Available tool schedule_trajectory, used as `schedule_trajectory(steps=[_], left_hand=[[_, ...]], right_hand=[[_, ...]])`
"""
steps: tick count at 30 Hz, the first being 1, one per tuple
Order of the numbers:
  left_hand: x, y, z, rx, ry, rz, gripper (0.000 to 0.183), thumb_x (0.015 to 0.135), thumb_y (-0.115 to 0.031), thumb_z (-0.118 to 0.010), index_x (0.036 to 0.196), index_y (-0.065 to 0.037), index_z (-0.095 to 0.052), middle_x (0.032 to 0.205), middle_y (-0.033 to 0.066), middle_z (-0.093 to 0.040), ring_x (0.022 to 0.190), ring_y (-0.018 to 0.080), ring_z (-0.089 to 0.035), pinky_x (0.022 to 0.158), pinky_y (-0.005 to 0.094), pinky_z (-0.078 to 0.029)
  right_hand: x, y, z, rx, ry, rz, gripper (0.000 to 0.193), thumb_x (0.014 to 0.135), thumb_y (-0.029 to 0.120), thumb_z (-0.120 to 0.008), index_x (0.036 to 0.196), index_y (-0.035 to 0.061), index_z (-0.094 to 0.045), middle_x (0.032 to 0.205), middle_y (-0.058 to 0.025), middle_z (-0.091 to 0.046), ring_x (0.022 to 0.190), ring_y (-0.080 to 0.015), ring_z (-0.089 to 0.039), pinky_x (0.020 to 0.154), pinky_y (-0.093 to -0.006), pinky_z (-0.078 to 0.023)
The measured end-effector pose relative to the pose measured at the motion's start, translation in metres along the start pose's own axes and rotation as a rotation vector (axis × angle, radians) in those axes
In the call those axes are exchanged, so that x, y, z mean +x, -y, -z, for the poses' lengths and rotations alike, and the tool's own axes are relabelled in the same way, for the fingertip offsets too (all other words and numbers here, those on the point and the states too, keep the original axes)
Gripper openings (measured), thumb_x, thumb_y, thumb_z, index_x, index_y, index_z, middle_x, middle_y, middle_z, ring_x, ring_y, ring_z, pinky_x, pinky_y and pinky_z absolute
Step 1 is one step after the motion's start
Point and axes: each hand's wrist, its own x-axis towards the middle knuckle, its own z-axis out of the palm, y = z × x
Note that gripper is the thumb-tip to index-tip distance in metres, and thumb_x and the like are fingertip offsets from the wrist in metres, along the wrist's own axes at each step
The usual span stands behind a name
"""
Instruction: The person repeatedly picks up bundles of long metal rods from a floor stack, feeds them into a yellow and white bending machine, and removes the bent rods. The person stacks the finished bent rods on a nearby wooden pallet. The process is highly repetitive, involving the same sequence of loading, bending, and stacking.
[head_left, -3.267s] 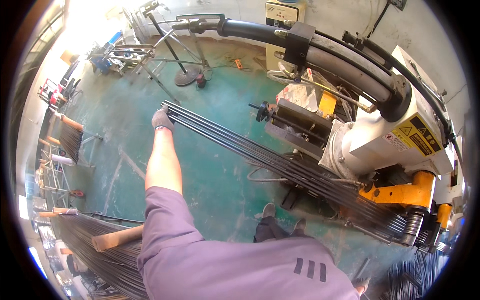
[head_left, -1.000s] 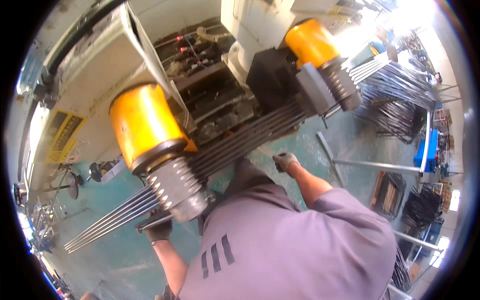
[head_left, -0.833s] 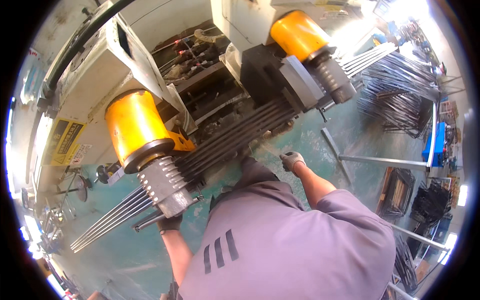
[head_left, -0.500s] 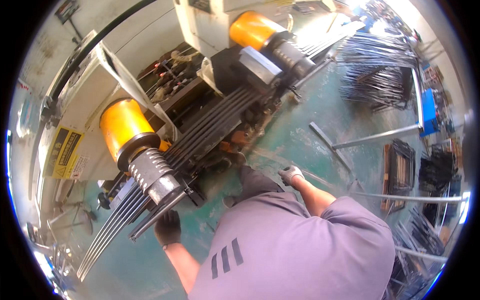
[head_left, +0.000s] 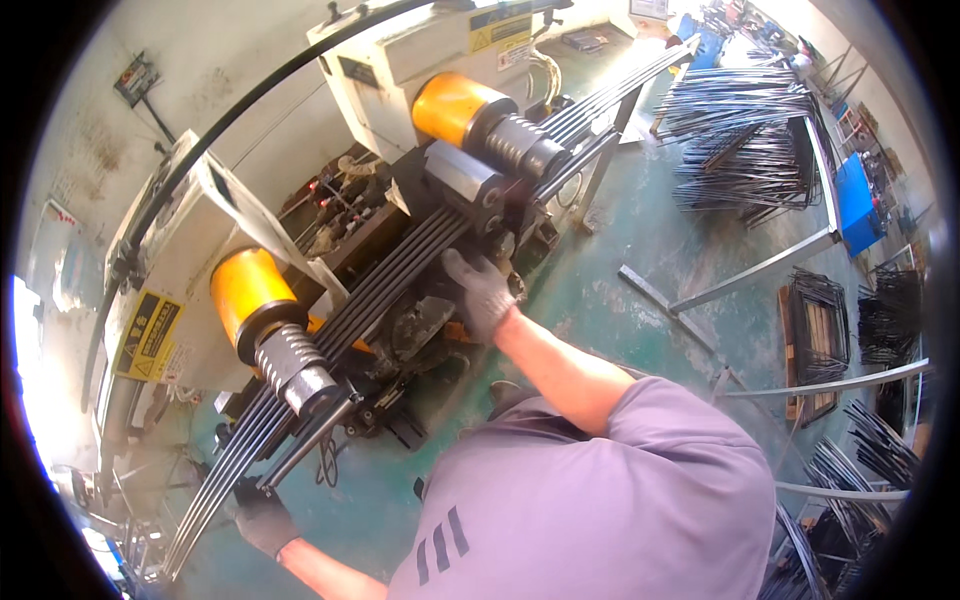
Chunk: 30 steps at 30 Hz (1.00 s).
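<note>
Several long, thin metal rods [head_left: 212,492] lie side by side on a machine, running diagonally from lower left to upper right. My gloved left hand [head_left: 264,520] is by the near end of a separate bar [head_left: 305,440] in front of them, its fingertips dark and partly hidden there. Close to the middle of the rods is my gloved right hand [head_left: 482,290], fingers apart and reaching toward the machine's front edge. Above the rods stand two yellow cylinders [head_left: 250,290] with dark ribbed ends; a metal block [head_left: 462,180] sits beside the farther one.
Pale machine housings [head_left: 180,240] with warning labels stand behind the cylinders. A black hose [head_left: 240,85] arches over them. To the right, a metal frame [head_left: 755,270] stands on the green floor, near piles of thin rods [head_left: 740,140] and a blue box [head_left: 857,210].
My right hand has come forward and left from beside my body to the machine. My left hand has shifted left and nearer, along the bar toward its near end.
</note>
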Motion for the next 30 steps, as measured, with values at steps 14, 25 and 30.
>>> schedule_trajectory(steps=[14,25,30], left_hand=[[0.045,0.039,-0.021,-0.686,-0.036,0.19,0.034,0.094,-0.014,-0.059,0.122,0.005,-0.059,0.11,0.0174,-0.069,0.099,0.0308,-0.068,0.089,0.0388,-0.051],[0.095,0.012,0.119,-1.609,-0.428,0.765,0.051,0.1,-0.035,-0.055,0.128,0.008,-0.055,0.121,0.0183,-0.063,0.111,0.0277,-0.061,0.1,0.0388,-0.047],[0.13,0.041,0.158,-1.466,-0.419,0.541,0.049,0.101,-0.034,-0.052,0.132,0.004,-0.056,0.127,0.0159,-0.061,0.118,0.0256,-0.058,0.105,0.0371,-0.042]], right_hand=[[0.055,-0.018,-0.041,0.312,-0.065,0.036,0.017,0.092,0.007,-0.065,0.107,0.0016,-0.059,0.097,-0.0109,-0.07,0.087,-0.0253,-0.069,0.078,-0.0397,-0.058],[0.058,-0.018,-0.043,0.235,-0.066,0.052,0.023,0.087,0.003,-0.069,0.107,0.0004,-0.058,0.091,-0.0112,-0.067,0.08,-0.0238,-0.069,0.073,-0.0365,-0.058],[0.051,-0.005,-0.045,0.246,-0.037,0.077,0.025,0.086,0.002,-0.069,0.108,-0.0006,-0.056,0.091,-0.0116,-0.067,0.08,-0.0233,-0.069,0.073,-0.0361,-0.058]])
